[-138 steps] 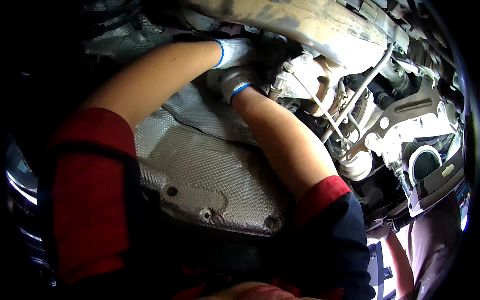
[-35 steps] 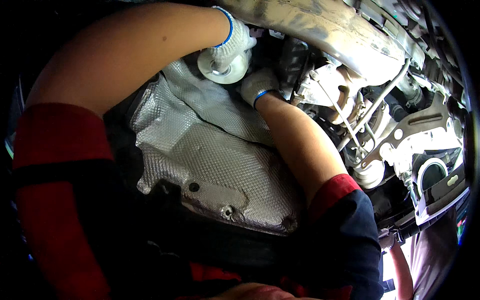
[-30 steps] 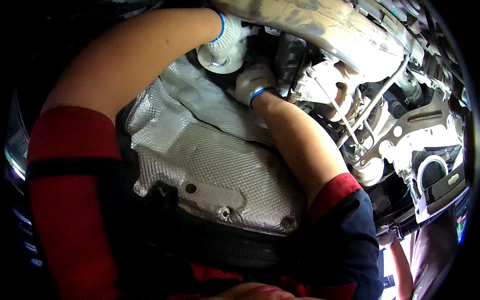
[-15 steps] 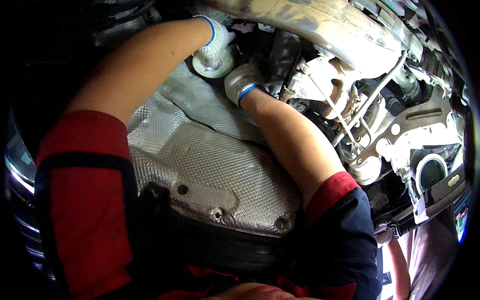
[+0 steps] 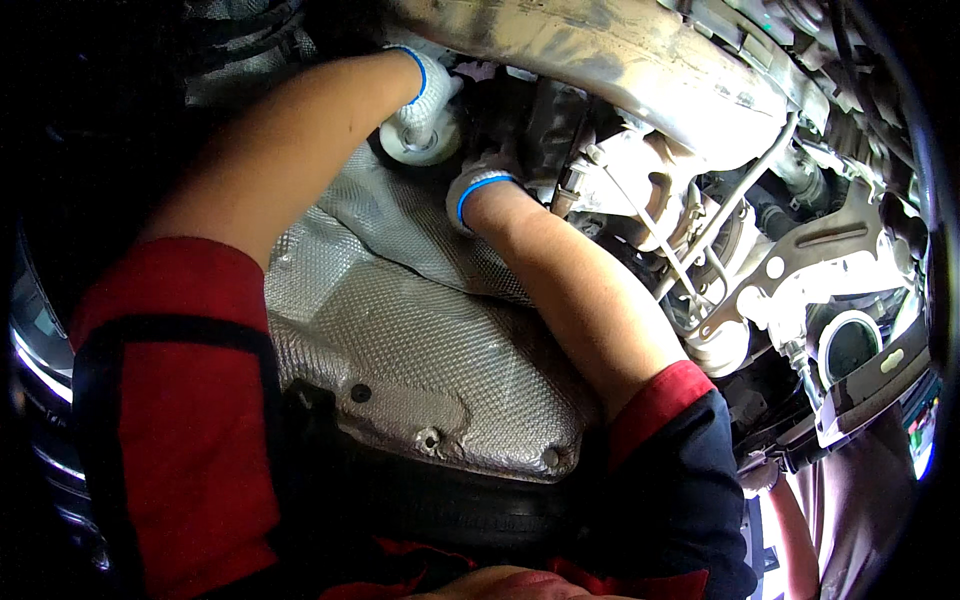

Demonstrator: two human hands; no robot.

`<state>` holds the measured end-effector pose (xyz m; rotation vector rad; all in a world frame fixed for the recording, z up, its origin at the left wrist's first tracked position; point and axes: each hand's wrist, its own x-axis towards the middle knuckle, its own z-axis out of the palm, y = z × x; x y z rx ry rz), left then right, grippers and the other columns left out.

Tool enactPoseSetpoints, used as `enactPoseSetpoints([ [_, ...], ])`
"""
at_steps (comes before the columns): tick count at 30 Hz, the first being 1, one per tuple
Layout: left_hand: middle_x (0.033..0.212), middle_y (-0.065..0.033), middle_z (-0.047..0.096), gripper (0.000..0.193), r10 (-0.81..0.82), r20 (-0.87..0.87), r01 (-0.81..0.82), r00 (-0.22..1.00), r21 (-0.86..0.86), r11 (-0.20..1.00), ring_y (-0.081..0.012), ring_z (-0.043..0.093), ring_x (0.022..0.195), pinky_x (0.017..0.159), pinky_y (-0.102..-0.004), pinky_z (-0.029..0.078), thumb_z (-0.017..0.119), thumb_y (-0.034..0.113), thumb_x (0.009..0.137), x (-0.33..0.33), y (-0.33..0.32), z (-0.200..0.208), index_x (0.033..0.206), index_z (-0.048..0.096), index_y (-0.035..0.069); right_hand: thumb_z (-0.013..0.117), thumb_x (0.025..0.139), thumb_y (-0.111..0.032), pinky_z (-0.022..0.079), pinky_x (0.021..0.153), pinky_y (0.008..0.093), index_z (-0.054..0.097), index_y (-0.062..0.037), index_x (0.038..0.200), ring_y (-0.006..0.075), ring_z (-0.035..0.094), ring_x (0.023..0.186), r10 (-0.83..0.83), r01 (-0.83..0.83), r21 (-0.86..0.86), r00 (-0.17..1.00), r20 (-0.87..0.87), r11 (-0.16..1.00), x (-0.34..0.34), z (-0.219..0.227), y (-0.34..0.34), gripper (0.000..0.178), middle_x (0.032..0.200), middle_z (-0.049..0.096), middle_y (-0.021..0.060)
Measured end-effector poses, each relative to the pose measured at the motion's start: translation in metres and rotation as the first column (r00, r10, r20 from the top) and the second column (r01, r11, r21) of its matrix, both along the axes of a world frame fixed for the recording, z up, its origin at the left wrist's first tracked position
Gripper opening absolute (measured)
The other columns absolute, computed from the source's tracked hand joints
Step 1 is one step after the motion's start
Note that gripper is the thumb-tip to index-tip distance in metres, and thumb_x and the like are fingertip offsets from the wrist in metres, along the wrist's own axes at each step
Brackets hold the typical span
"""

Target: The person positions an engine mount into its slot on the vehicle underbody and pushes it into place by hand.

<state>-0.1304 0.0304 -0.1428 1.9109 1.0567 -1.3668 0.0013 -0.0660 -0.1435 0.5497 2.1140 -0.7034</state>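
My left hand (image 5: pixel 430 102), in a white knitted glove with a blue cuff edge, reaches up to a round white disc-shaped part (image 5: pixel 440 150). Its fingers are closed at the middle of the disc; the thumb side is partly turned away. A little lower and to the right is my right hand (image 5: pixel 480 192), gloved alike, beside dark parts in a gap. Shadow and the wrist hide its fingers. Beneath both forearms spreads a dimpled silver heat shield (image 5: pixel 400 325) with a small bolt hole (image 5: pixel 428 440) near its lower edge.
A large, stained metal pipe or housing (image 5: pixel 600 45) crosses the top. On the right are brightly lit metal brackets (image 5: pixel 830 245), thin rods and a round ring-shaped opening (image 5: pixel 851 347). Another person's hand (image 5: pixel 760 478) and forearm show at the lower right.
My right hand has gone deeper into the shadowed gap, so less of the glove shows. My left hand stays at the white disc. The whole view has shifted slightly.
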Motion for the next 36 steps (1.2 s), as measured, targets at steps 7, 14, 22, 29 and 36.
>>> enactPoseSetpoints([
  [7,0.117,-0.0228,0.071,0.097,-0.041,-0.031,0.04,0.999,-0.02,0.999,-0.0347,0.068,0.108,0.093,-0.0412,0.055,0.082,0.049,0.057,-0.012,-0.009,0.013,0.137,0.057,-0.002,0.04,0.104,-0.028,0.011,0.117,0.0706,0.047,-0.0168,0.153,0.0348,0.03,0.152,0.019,-0.044,0.241,0.995,0.102,0.97,-0.036,-0.089,-0.05,0.05,0.164,0.035,0.0054],
  [14,0.107,-0.0196,0.075,0.077,-0.053,0.005,0.054,0.999,-0.024,0.998,-0.034,0.07,0.103,0.091,-0.0417,0.055,0.079,0.049,0.063,0.031,0.011,0.016,0.121,0.069,0.0,0.038,0.107,-0.03,0.013,0.116,0.073,0.043,-0.0241,0.155,0.0333,0.029,0.151,0.109,-0.244,0.785,0.969,0.222,0.57,-0.01,-0.295,-0.103,0.049,0.165,0.033,0.0035],
  [22,0.115,-0.0218,0.072,0.091,0.014,-0.089,-0.018,0.996,-0.047,0.999,-0.0348,0.068,0.107,0.093,-0.0414,0.055,0.081,0.046,0.06,-0.047,-0.035,0.017,0.136,0.059,0.0,0.047,0.105,-0.027,0.02,0.108,0.0799,0.053,-0.0325,0.148,0.0406,0.038,0.145,0.091,-0.089,0.153,0.996,-0.01,0.984,-0.065,-0.061,-0.061,0.044,0.158,0.044,0.0015],
  [29,0.121,-0.0229,0.07,0.106,-0.063,0.106,0.06,0.992,0.032,0.998,-0.0346,0.067,0.113,0.097,-0.04,0.054,0.082,0.047,0.056,0.044,0.023,-0.016,0.144,0.05,-0.003,0.053,0.102,-0.026,0.027,0.106,0.0785,0.058,-0.0284,0.144,0.0412,0.043,0.141,-0.407,0.349,0.416,0.911,0.058,0.84,0.023,-0.23,-0.065,0.042,0.153,0.05,0.0022],
  [36,0.118,-0.0236,0.07,0.105,0.076,-0.031,-0.078,0.997,-0.068,0.995,-0.034,0.067,0.111,0.095,-0.0401,0.055,0.082,0.047,0.057,-0.003,-0.004,-0.002,0.143,0.05,-0.003,0.055,0.101,-0.024,0.03,0.107,0.0754,0.063,-0.0221,0.139,0.0404,0.047,0.138,-0.133,0.108,0.357,0.99,0.047,0.928,-0.035,-0.141,-0.066,0.039,0.146,0.057,0.0056],
])
